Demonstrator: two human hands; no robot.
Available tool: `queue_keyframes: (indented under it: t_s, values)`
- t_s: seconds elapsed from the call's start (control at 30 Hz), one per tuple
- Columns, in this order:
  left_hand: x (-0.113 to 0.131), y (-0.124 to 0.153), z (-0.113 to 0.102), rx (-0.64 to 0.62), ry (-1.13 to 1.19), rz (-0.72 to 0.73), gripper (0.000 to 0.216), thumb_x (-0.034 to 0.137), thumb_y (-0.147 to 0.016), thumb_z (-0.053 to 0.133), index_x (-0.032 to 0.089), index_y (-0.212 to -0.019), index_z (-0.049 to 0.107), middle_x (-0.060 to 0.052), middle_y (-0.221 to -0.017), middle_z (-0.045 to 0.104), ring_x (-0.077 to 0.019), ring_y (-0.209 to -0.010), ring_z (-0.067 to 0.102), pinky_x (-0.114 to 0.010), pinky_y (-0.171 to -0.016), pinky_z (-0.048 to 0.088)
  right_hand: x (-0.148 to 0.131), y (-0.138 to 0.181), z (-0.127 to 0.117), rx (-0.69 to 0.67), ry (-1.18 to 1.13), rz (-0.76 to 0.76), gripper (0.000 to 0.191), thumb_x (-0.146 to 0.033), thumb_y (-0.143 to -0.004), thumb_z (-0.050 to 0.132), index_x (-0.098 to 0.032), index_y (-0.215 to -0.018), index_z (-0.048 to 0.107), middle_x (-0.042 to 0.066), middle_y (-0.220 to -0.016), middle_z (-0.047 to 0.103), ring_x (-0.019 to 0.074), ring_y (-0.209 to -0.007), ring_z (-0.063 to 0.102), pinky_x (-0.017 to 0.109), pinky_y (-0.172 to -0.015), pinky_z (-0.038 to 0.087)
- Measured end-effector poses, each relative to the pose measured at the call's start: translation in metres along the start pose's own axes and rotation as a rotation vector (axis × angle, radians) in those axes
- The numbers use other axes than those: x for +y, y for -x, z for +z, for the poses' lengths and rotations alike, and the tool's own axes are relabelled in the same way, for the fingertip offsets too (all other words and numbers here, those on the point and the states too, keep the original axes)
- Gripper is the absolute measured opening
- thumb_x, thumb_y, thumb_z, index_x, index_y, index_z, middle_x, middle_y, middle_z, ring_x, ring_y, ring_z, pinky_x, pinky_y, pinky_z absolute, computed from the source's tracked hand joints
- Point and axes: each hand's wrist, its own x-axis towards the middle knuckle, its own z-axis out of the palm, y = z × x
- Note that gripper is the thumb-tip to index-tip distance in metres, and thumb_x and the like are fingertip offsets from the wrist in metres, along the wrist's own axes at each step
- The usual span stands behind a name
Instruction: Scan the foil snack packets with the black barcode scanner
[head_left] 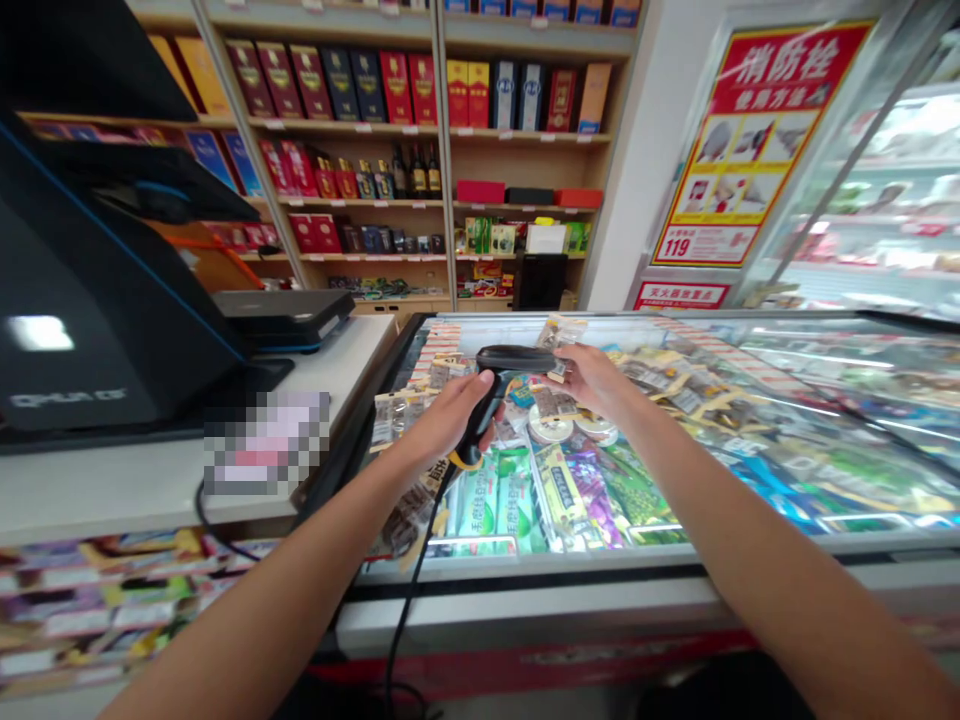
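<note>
My left hand [450, 412] is wrapped round the handle of a black barcode scanner [504, 368], whose cable hangs down toward me. Its head points right, toward a small clear packet [559, 340] that my right hand [592, 378] pinches and holds up just in front of it. Both hands hover over the glass lid of a chest freezer [750, 555] packed with ice creams and snack packets.
A white counter [150, 480] on the left carries a black till screen [90, 300] and a flat black device [285, 318]. Shelves of boxed and bottled goods [390, 130] line the back wall. A red poster [750, 140] and a glass-door fridge [885, 200] stand at right.
</note>
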Motion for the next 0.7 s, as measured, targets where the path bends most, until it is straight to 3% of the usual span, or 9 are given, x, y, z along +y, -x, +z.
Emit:
queue_keyframes:
  t_s: [0.1, 0.37, 0.7]
  values:
    - [0.0, -0.001, 0.0, 0.009, -0.007, -0.007, 0.061, 0.076, -0.082, 0.059, 0.016, -0.071, 0.06, -0.001, -0.055, 0.059, -0.0095, -0.036, 0.051, -0.021, -0.035, 0.035, 0.003, 0.0, 0.002, 0.007, -0.03, -0.018, 0.018, -0.004, -0.083, 0.056, -0.02, -0.076, 0.056, -0.004, -0.062, 0.06, 0.0122, -0.057, 0.06, 0.038, -0.079, 0.065]
    - [-0.003, -0.001, -0.007, -0.087, -0.067, -0.037, 0.062, 0.077, -0.085, 0.056, 0.016, -0.072, 0.062, -0.001, -0.048, 0.057, -0.011, -0.035, 0.051, -0.02, -0.035, 0.035, 0.011, -0.004, 0.002, -0.005, -0.01, -0.004, 0.014, -0.007, -0.08, 0.056, -0.02, -0.076, 0.055, -0.002, -0.066, 0.058, 0.0129, -0.062, 0.059, 0.025, -0.064, 0.057]
    - [0.002, 0.001, -0.009, -0.054, -0.113, -0.003, 0.055, 0.072, -0.086, 0.06, 0.018, -0.075, 0.06, 0.001, -0.054, 0.058, -0.0087, -0.036, 0.051, -0.019, -0.036, 0.036, 0.01, -0.011, -0.004, -0.022, 0.076, -0.078, 0.013, -0.013, -0.077, 0.063, -0.021, -0.076, 0.053, -0.001, -0.065, 0.058, 0.0144, -0.065, 0.058, 0.026, -0.067, 0.056]
